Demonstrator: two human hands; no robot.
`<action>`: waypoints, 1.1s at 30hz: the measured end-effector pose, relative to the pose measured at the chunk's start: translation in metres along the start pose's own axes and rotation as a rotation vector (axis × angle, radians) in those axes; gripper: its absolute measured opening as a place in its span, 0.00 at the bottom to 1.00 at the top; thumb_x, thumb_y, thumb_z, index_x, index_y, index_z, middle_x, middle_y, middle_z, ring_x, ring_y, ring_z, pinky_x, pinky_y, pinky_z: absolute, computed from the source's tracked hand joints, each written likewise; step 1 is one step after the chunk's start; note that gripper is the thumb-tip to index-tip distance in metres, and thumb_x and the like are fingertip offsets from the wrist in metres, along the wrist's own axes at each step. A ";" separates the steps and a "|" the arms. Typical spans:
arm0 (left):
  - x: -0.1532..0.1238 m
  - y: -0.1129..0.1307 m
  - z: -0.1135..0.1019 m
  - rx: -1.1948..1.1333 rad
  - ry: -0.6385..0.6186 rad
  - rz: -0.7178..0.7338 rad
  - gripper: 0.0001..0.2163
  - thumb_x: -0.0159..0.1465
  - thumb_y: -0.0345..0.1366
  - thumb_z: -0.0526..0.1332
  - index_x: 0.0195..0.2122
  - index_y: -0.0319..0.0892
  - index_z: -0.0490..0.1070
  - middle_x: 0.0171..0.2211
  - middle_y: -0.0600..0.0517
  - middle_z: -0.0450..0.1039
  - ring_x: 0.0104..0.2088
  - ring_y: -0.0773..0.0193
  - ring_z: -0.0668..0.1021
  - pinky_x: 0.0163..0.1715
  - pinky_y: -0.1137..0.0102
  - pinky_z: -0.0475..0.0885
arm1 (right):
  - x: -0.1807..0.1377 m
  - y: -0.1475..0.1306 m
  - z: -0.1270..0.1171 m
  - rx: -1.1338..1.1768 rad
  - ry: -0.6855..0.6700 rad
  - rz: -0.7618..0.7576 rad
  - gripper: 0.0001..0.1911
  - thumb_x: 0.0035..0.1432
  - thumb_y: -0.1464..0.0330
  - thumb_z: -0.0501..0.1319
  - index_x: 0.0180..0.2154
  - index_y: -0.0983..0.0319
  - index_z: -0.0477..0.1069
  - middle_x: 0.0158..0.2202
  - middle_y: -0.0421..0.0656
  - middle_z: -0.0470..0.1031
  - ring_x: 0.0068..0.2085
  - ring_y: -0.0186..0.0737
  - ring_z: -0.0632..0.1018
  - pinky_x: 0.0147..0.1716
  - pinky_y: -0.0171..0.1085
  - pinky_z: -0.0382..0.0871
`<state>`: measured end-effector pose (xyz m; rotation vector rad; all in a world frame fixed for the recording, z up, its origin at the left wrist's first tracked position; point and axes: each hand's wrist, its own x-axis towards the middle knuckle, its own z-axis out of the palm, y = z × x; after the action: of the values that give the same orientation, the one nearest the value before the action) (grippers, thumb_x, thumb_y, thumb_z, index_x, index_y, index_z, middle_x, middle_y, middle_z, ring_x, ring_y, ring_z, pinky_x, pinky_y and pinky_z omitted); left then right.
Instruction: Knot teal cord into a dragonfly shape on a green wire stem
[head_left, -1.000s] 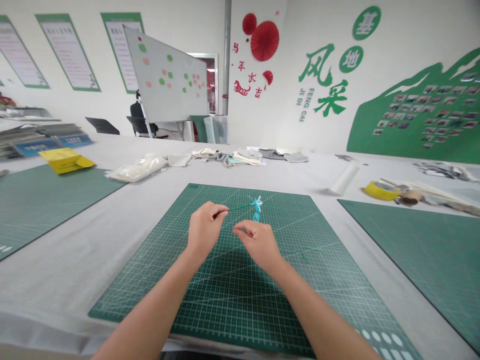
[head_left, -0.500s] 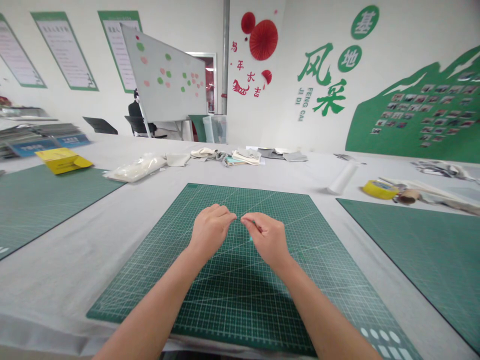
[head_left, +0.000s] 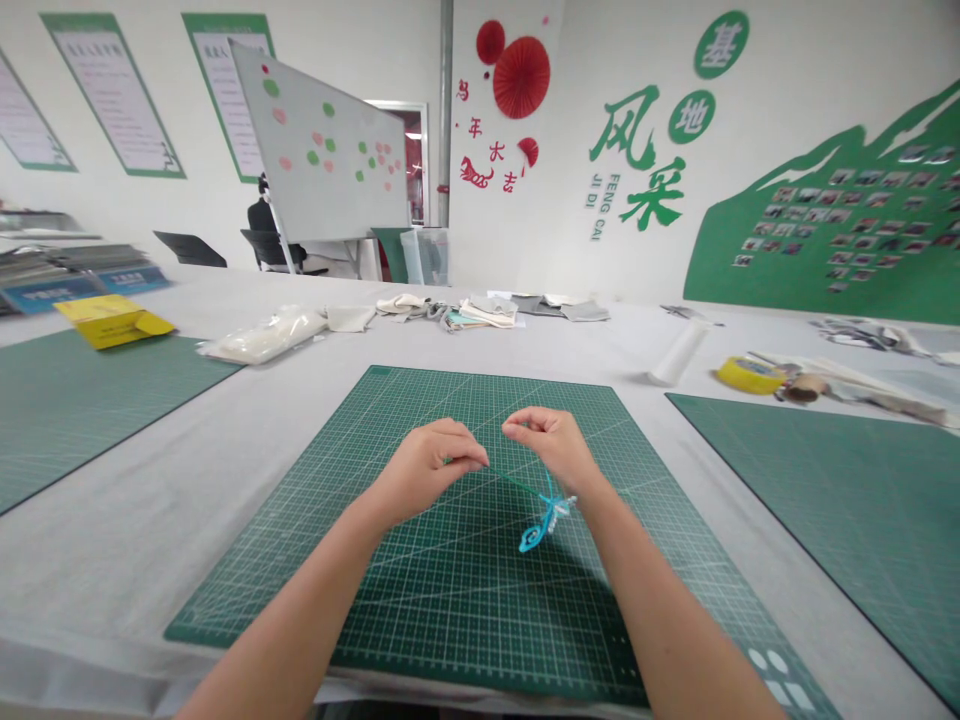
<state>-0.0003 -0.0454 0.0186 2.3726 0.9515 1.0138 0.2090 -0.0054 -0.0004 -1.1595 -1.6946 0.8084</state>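
Over the green cutting mat (head_left: 420, 620) my left hand (head_left: 427, 470) is closed in a pinch on one end of a thin green stem. The stem runs right and down to a small turquoise and white ornament (head_left: 544, 520) that hangs just above the mat beside my right wrist. My right hand (head_left: 551, 445) is curled above the stem, its fingertips pinched together; what they hold is too small to make out.
A second green mat (head_left: 832, 500) lies to the right and a third (head_left: 82, 400) to the left. Farther back lie a yellow tape roll (head_left: 739, 374), a white roll (head_left: 675, 355), a clear bag (head_left: 259, 338), folded cloths (head_left: 480, 312) and a yellow box (head_left: 112, 320). A whiteboard (head_left: 322, 160) stands behind.
The ornament pointed away beyond my hands a second ago, was hidden as the hands met, and now hangs lower right. My right hand has moved up and right.
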 end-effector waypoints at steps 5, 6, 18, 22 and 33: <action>0.002 0.000 -0.002 -0.161 0.145 -0.125 0.05 0.60 0.32 0.61 0.31 0.43 0.77 0.30 0.52 0.75 0.32 0.66 0.74 0.33 0.71 0.68 | 0.003 0.006 0.004 0.103 -0.049 0.077 0.12 0.45 0.60 0.65 0.26 0.63 0.74 0.15 0.33 0.59 0.19 0.28 0.57 0.19 0.31 0.49; 0.002 -0.002 -0.002 -0.161 0.197 -0.158 0.04 0.59 0.32 0.61 0.31 0.43 0.76 0.29 0.52 0.75 0.30 0.66 0.74 0.31 0.71 0.68 | 0.002 0.006 0.007 0.084 -0.047 0.059 0.11 0.45 0.61 0.65 0.26 0.63 0.74 0.16 0.34 0.61 0.20 0.29 0.59 0.20 0.32 0.51; 0.001 -0.021 0.003 -0.079 0.488 -0.417 0.05 0.57 0.35 0.62 0.31 0.43 0.77 0.30 0.53 0.77 0.31 0.65 0.75 0.34 0.70 0.68 | -0.022 -0.020 0.038 -0.274 -0.182 -0.147 0.07 0.56 0.67 0.59 0.29 0.60 0.76 0.19 0.35 0.67 0.21 0.30 0.64 0.24 0.32 0.54; 0.002 -0.019 0.003 -0.045 0.493 -0.440 0.05 0.57 0.34 0.62 0.31 0.43 0.77 0.30 0.53 0.77 0.32 0.65 0.76 0.34 0.70 0.69 | -0.026 -0.025 0.042 -0.248 -0.194 -0.166 0.07 0.56 0.67 0.59 0.30 0.60 0.76 0.19 0.35 0.69 0.22 0.30 0.66 0.24 0.31 0.55; -0.001 -0.019 0.007 0.178 0.478 -0.365 0.06 0.60 0.32 0.59 0.32 0.45 0.76 0.30 0.55 0.75 0.32 0.66 0.75 0.33 0.70 0.67 | -0.033 -0.035 0.041 -0.193 -0.166 -0.265 0.07 0.58 0.70 0.58 0.31 0.60 0.75 0.23 0.36 0.73 0.23 0.30 0.69 0.26 0.30 0.58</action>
<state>-0.0037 -0.0333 0.0022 2.0034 1.6362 1.4170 0.1640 -0.0499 0.0041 -0.9870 -2.0493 0.5990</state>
